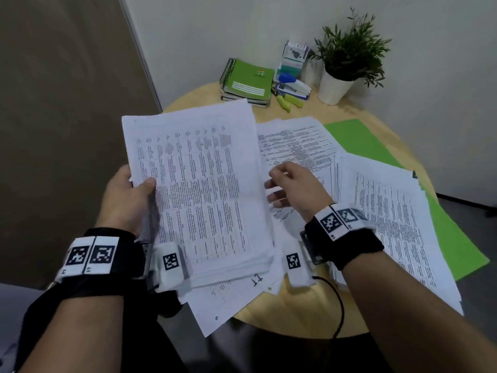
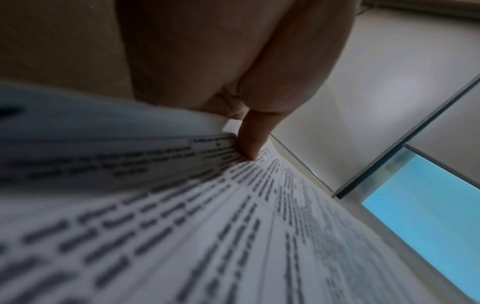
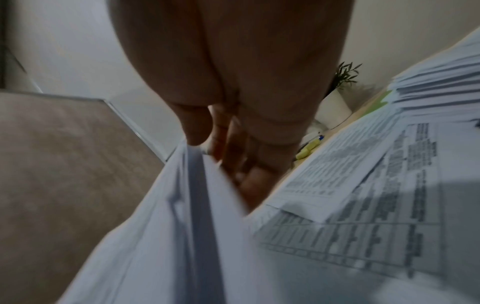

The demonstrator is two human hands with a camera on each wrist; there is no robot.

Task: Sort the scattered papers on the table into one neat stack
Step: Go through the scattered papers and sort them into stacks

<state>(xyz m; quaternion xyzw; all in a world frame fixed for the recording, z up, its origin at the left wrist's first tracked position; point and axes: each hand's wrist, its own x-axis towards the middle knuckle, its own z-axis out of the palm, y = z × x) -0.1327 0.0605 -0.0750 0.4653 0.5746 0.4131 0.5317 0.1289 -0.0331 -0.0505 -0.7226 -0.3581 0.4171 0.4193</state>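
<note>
A round wooden table (image 1: 301, 313) is holding loose papers (image 1: 398, 219), a green folder (image 1: 360, 138), green notebooks (image 1: 247, 79), a plant pot (image 1: 334, 88) and a stapler (image 1: 294, 87).

- Soft, even indoor light is falling across the head view, wide-angle edges bending.
- Both wrist views are showing dim, blurred close-up print.

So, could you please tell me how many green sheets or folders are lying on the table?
2 visible: one green sheet at the far right of the table, another green sheet nearer at its right edge. Papers cover part of both, so more could be hidden, or they may join.
</note>
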